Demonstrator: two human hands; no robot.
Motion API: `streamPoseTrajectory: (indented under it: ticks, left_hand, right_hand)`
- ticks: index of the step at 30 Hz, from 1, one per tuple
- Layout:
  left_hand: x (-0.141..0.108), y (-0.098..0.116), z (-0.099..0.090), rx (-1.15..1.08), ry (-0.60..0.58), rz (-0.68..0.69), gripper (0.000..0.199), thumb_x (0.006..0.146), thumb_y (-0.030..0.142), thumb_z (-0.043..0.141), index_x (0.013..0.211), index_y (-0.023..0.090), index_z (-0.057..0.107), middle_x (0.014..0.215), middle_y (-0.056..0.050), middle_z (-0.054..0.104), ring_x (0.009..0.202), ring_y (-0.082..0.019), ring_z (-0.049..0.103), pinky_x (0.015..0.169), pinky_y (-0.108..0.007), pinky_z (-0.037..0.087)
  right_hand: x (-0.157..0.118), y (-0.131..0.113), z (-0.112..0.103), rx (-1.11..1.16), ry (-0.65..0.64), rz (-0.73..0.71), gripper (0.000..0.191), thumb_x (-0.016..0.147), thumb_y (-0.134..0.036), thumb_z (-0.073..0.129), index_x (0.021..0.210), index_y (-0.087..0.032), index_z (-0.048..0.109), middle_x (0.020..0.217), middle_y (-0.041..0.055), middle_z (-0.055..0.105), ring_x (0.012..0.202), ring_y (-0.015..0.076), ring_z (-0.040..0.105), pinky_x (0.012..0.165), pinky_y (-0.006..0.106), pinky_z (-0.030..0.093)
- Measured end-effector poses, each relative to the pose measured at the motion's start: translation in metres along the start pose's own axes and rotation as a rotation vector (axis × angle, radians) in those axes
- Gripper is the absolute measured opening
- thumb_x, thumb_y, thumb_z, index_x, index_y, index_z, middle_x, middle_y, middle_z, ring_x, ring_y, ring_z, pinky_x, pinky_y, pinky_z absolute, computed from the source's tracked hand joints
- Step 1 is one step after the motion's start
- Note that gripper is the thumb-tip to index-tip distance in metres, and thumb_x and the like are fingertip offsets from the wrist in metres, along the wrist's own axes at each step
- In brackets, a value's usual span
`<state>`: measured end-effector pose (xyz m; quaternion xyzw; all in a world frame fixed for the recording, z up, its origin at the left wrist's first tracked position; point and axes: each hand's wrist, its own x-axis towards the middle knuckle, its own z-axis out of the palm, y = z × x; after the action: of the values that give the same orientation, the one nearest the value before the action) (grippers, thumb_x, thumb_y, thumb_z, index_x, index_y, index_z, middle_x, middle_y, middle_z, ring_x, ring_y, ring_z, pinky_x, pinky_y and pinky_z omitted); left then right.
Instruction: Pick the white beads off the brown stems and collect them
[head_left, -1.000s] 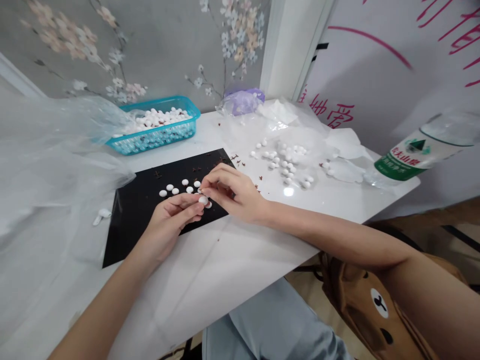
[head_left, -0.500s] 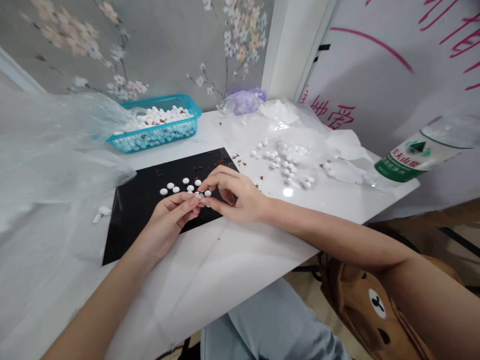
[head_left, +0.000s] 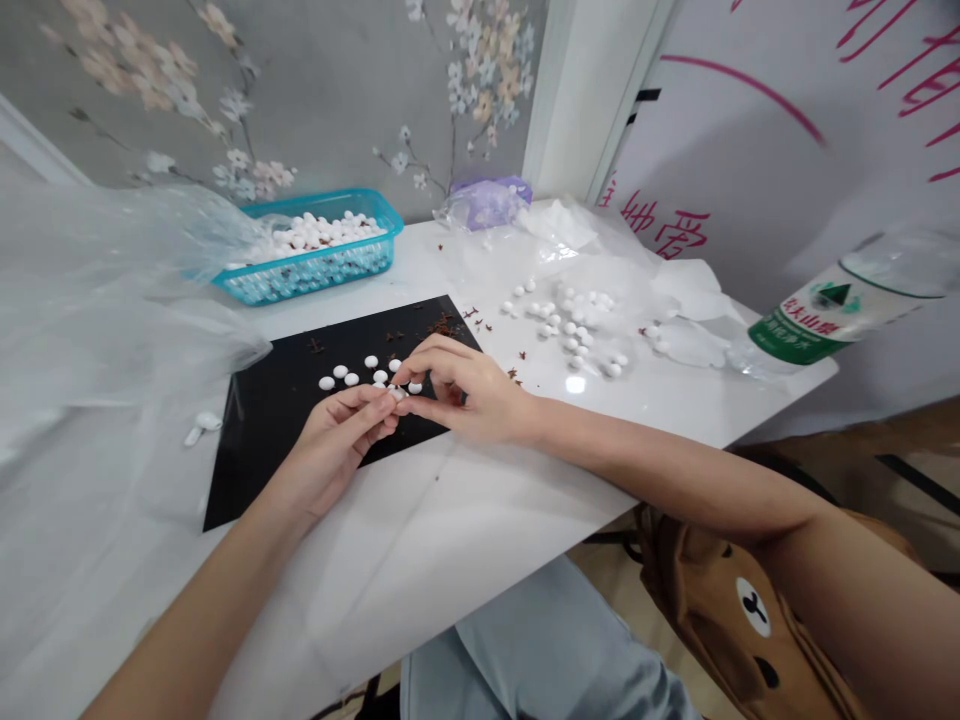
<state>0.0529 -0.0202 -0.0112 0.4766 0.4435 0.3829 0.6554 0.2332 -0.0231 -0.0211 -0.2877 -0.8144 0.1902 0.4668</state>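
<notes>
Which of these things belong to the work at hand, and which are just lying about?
In use: left hand and right hand, pinching a small white piece; white pieces on the black mat; blue basket of white pieces.

Lying about: green-labelled water bottle; purple bag; brown bear-face bag.

Free room lay over the white table [head_left: 427, 540] in front of the black mat [head_left: 262, 470]. A plastic sheet [head_left: 112, 330] blocked the left side, the blue basket [head_left: 315, 275] stood behind the mat, and a water bottle [head_left: 832, 325] lay far right.
</notes>
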Motion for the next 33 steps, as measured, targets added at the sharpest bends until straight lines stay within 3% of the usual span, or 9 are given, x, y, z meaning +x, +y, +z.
streamPoseTrajectory:
  ticks: [9, 18, 22, 25, 28, 30, 33]
  left_hand:
    - [0.001, -0.002, -0.001, 0.008, 0.022, 0.008, 0.025, 0.052, 0.038, 0.081, 0.06, 0.018, 0.068, 0.059, 0.0, 0.062, 0.053, -0.007, 0.051, 0.053, -0.017, 0.046]
    - [0.001, 0.0, -0.004, 0.095, 0.019, 0.026, 0.025, 0.053, 0.038, 0.079, 0.06, 0.018, 0.067, 0.061, -0.001, 0.063, 0.053, -0.008, 0.051, 0.054, -0.02, 0.046]
    - [0.002, 0.009, -0.015, 0.226, 0.057, 0.136, 0.022, 0.06, 0.039, 0.074, 0.066, 0.02, 0.066, 0.068, 0.0, 0.065, 0.06, -0.011, 0.056, 0.06, -0.023, 0.048]
    - [-0.001, 0.018, -0.025, 0.554, 0.178, 0.364, 0.019, 0.071, 0.04, 0.065, 0.074, 0.021, 0.063, 0.076, 0.001, 0.064, 0.07, -0.014, 0.058, 0.068, -0.026, 0.048]
    - [-0.004, 0.023, -0.031, 1.183, 0.267, 0.631, 0.014, 0.075, 0.036, 0.059, 0.079, 0.022, 0.061, 0.085, -0.002, 0.065, 0.086, -0.02, 0.057, 0.075, -0.03, 0.045]
    - [-0.005, 0.022, -0.032, 1.446, 0.236, 0.759, 0.013, 0.077, 0.032, 0.056, 0.081, 0.021, 0.06, 0.09, -0.003, 0.066, 0.092, -0.023, 0.056, 0.077, -0.031, 0.043]
    - [-0.005, 0.02, -0.031, 1.521, 0.14, 0.859, 0.012, 0.078, 0.029, 0.053, 0.081, 0.019, 0.058, 0.091, -0.005, 0.066, 0.09, -0.022, 0.056, 0.077, -0.031, 0.043]
  right_hand:
    - [-0.002, 0.0, 0.003, 0.004, -0.016, 0.037, 0.016, 0.088, -0.029, 0.051, 0.099, -0.017, 0.054, 0.091, 0.0048, 0.05, 0.077, 0.0103, 0.052, 0.053, 0.019, 0.045]
    - [-0.002, 0.0, 0.003, 0.018, -0.049, 0.012, 0.016, 0.089, -0.03, 0.049, 0.097, -0.017, 0.054, 0.091, 0.0044, 0.051, 0.068, 0.0082, 0.049, 0.052, 0.019, 0.044]
    - [0.002, -0.001, -0.008, -0.029, -0.056, 0.028, 0.027, 0.087, -0.039, 0.051, 0.102, -0.017, 0.051, 0.095, 0.0057, 0.053, 0.067, 0.0092, 0.048, 0.052, 0.021, 0.042]
    - [0.006, 0.001, -0.017, -0.106, -0.002, 0.081, 0.031, 0.088, -0.041, 0.048, 0.106, -0.016, 0.051, 0.1, 0.008, 0.054, 0.07, 0.0105, 0.049, 0.061, 0.025, 0.045]
    - [0.008, 0.009, -0.021, -0.172, -0.1, 0.007, 0.024, 0.091, -0.034, 0.045, 0.1, -0.015, 0.056, 0.102, 0.009, 0.059, 0.091, 0.0148, 0.053, 0.084, 0.031, 0.042]
    - [0.008, 0.014, -0.019, -0.205, -0.219, -0.042, 0.025, 0.092, -0.032, 0.043, 0.099, -0.015, 0.059, 0.104, 0.009, 0.061, 0.101, 0.0164, 0.051, 0.092, 0.034, 0.037]
    - [0.006, 0.021, -0.014, -0.239, -0.33, -0.011, 0.031, 0.094, -0.034, 0.038, 0.103, -0.016, 0.062, 0.111, 0.0083, 0.062, 0.104, 0.0166, 0.049, 0.094, 0.034, 0.035]
